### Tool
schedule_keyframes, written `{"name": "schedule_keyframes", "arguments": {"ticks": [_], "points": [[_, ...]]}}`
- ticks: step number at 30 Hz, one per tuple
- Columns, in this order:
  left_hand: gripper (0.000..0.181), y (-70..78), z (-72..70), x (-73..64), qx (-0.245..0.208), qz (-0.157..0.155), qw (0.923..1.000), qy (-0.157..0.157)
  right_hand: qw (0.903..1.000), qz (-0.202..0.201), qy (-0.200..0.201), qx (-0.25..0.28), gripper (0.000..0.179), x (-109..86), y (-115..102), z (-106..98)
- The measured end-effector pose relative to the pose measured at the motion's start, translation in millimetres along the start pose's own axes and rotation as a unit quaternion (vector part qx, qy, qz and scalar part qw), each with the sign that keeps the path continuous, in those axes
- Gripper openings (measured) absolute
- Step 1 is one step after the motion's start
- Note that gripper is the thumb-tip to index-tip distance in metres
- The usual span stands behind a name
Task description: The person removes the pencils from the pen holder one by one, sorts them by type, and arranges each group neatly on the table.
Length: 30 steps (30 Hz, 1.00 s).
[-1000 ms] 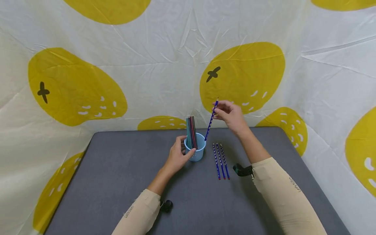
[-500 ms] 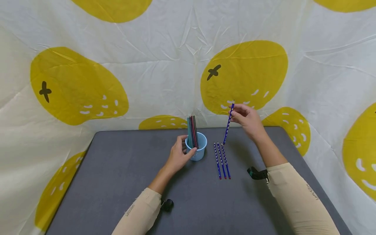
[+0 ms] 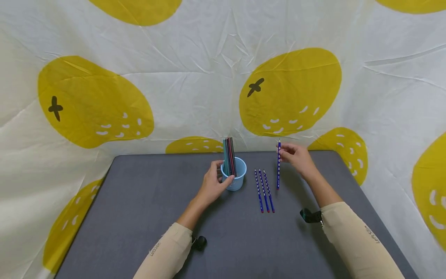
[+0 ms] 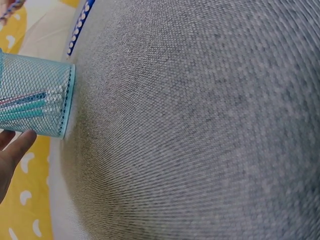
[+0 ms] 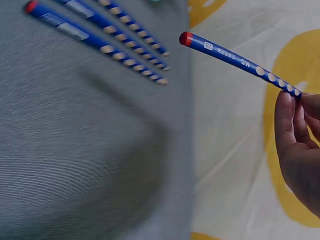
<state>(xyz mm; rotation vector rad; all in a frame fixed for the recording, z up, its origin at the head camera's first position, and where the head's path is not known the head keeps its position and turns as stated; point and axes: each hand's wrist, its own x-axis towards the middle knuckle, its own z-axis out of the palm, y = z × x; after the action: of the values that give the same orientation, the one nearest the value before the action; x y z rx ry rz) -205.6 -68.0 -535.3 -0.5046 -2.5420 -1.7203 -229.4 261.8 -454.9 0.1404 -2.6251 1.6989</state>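
In the head view, my left hand (image 3: 210, 185) holds the side of a light blue mesh pencil cup (image 3: 235, 184), thumb at the front and fingers on the left. Several dark and teal pencils (image 3: 228, 157) stand inside, leaning left; their lower ends show through the mesh cup (image 4: 35, 75) in the left wrist view. To the right, my right hand (image 3: 297, 159) pinches a blue pencil (image 3: 278, 172) near its tip. That pencil hangs upright, its red end (image 5: 185, 39) downward and apart from the table in the right wrist view. Three matching blue pencils (image 3: 265, 193) lie between cup and hand.
The dark grey table (image 3: 150, 217) has its back edge just behind the cup. A white cloth with yellow fruit shapes (image 3: 195, 100) hangs behind and at both sides. Wrist cameras (image 3: 310, 216) sit on both forearms.
My right hand has moved right, away from the cup, and then down, carrying the blue pencil, which has turned from slanted to upright. My left hand stays on the cup.
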Motion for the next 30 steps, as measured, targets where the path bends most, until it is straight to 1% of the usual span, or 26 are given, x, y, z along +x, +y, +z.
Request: {"name": "schedule_keyframes", "arguments": {"ticks": [4,8,14,17,20,24,27,30], "points": [[0.065,0.3,-0.1,0.0,0.001,-0.003,1.0000,0.001,0.9996,0.017,-0.004,-0.021,0.039,-1.2,20.4,5.4],[0.065,0.7,-0.2,-0.7,0.001,-0.003,1.0000,0.001,0.9985,0.019,-0.008,-0.051,0.035,-2.5,38.8,10.8],[0.065,1.5,-0.7,-1.0,0.003,0.001,1.0000,0.004,0.9959,0.047,-0.038,-0.067,0.033,-4.4,57.2,23.0],[0.064,1.6,-1.1,-0.6,0.003,0.004,1.0000,0.004,0.9940,0.059,-0.053,-0.075,0.033,-4.6,62.0,28.5],[0.064,1.0,-1.1,-0.5,0.002,0.004,1.0000,0.005,0.9927,0.066,-0.057,-0.082,0.032,-5.2,64.9,33.1],[0.065,-0.6,-1.6,-0.2,0.001,-0.002,1.0000,0.004,0.9913,0.089,-0.063,-0.074,0.031,-6.8,68.3,39.7],[0.065,-0.9,-1.7,0.1,0.000,-0.003,1.0000,0.003,0.9902,0.106,-0.058,-0.070,0.030,-7.7,70.4,43.6],[0.065,-0.5,-1.7,0.0,0.000,-0.003,1.0000,0.003,0.9891,0.113,-0.045,-0.083,0.029,-7.9,70.4,46.0]]}}
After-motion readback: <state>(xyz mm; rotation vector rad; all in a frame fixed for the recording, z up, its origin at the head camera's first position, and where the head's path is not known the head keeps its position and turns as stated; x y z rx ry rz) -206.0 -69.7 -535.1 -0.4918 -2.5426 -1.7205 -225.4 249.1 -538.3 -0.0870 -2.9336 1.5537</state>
